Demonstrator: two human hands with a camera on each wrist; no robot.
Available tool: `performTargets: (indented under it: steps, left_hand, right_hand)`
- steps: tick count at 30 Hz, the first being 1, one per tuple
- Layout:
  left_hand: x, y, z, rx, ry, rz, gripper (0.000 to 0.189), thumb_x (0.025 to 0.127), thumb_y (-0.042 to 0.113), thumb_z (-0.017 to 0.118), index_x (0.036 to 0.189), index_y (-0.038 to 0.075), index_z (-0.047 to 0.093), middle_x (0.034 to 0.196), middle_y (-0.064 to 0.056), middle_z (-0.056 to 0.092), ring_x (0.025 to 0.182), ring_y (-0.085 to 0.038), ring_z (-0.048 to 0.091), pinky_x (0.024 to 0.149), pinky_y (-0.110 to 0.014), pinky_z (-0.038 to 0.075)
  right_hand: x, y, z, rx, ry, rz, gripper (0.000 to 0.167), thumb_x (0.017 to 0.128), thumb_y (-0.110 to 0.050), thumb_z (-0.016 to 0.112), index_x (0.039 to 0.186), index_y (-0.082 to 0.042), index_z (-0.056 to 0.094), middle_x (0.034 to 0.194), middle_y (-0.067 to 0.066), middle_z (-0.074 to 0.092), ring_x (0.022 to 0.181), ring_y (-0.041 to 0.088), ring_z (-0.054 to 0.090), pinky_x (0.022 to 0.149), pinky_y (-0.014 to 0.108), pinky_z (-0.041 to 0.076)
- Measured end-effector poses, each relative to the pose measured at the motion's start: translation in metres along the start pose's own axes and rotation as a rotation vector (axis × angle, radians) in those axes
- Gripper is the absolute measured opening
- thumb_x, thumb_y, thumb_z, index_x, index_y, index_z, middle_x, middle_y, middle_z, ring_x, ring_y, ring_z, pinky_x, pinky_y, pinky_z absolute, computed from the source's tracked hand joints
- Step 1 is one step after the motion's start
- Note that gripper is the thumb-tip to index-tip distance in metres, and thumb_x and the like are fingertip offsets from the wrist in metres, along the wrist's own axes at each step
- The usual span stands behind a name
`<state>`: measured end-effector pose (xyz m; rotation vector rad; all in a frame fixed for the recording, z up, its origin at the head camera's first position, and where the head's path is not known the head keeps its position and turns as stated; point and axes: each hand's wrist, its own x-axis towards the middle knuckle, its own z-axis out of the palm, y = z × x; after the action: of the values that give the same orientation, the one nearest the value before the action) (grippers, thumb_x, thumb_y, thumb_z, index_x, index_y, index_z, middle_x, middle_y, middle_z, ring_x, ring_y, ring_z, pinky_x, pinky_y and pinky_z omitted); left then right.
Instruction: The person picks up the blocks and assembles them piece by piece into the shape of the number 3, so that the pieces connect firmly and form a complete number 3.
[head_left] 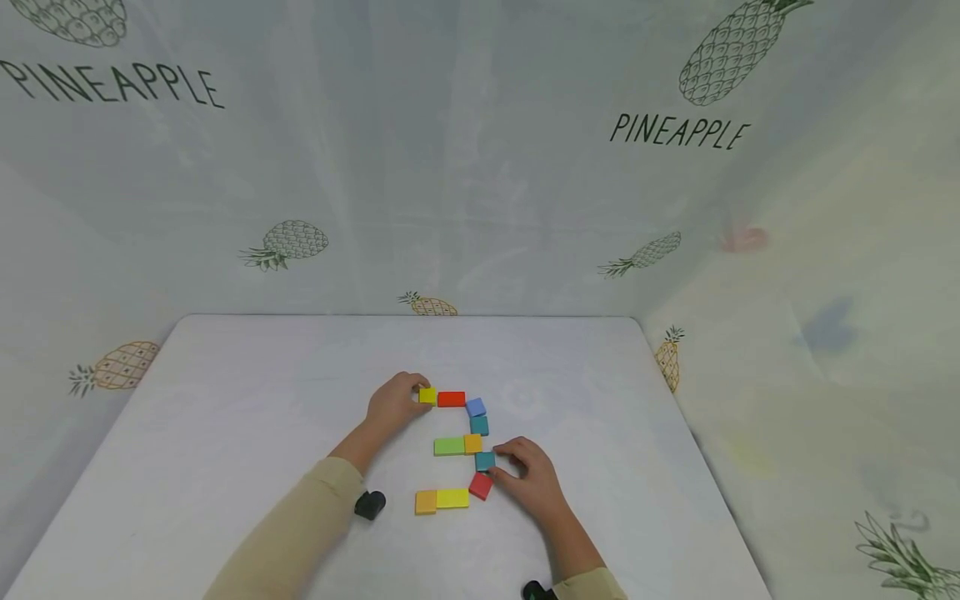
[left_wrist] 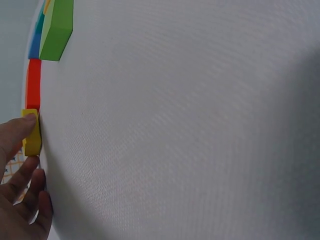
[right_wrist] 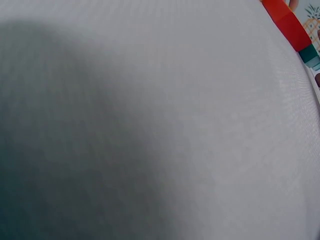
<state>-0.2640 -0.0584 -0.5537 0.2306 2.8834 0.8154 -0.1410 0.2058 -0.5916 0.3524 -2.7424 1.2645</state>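
Observation:
A row of coloured blocks in the shape of a 3 lies on the white table. At its upper left end my left hand (head_left: 393,404) pinches a small yellow block (head_left: 427,396), the thumb on one side and a finger on the other. In the left wrist view this yellow block (left_wrist: 33,137) stands against a red block (left_wrist: 33,84). My right hand (head_left: 531,479) holds a teal block (head_left: 485,462) by its right end, between thumb and forefinger. A tilted red block (head_left: 481,486) lies just below. In the right wrist view the fingers are mostly cut off.
A blue block (head_left: 476,407) and another teal block (head_left: 479,426) form the upper curve. The middle arm is a green block (head_left: 449,447) and an orange block (head_left: 472,443). A long yellow block (head_left: 453,498) and an orange one (head_left: 426,502) make the bottom. A pineapple-print cloth (head_left: 465,167) hangs behind.

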Motion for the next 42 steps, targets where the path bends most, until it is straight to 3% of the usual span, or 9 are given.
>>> performTargets:
  steps: [27,42]
  left_hand:
    - [0.0010,-0.0003,0.0030,0.026,-0.002,0.012,0.033,0.079,0.025,0.083,0.108,0.016,0.070,0.099,-0.002,0.062,0.087,-0.020,0.057,0.082,-0.038,0.051]
    - [-0.0053,-0.0028,-0.0025,-0.024,-0.016,-0.019,0.044,0.079,0.025,0.082,0.118,0.015,0.066,0.101,-0.003,0.061,0.089,-0.021,0.056,0.083,-0.039,0.050]
  right_hand:
    - [0.0000,0.0004,0.0009,-0.030,-0.011,0.005,0.027,0.085,-0.036,0.074,0.109,-0.025,0.069,0.099,-0.018,0.059,0.088,0.006,0.052,0.077,0.026,0.050]
    - [-0.0005,-0.0004,-0.0004,-0.015,-0.008,-0.006,0.026,0.085,-0.034,0.075,0.109,-0.023,0.070,0.100,-0.017,0.060,0.089,0.006,0.053,0.078,0.027,0.050]
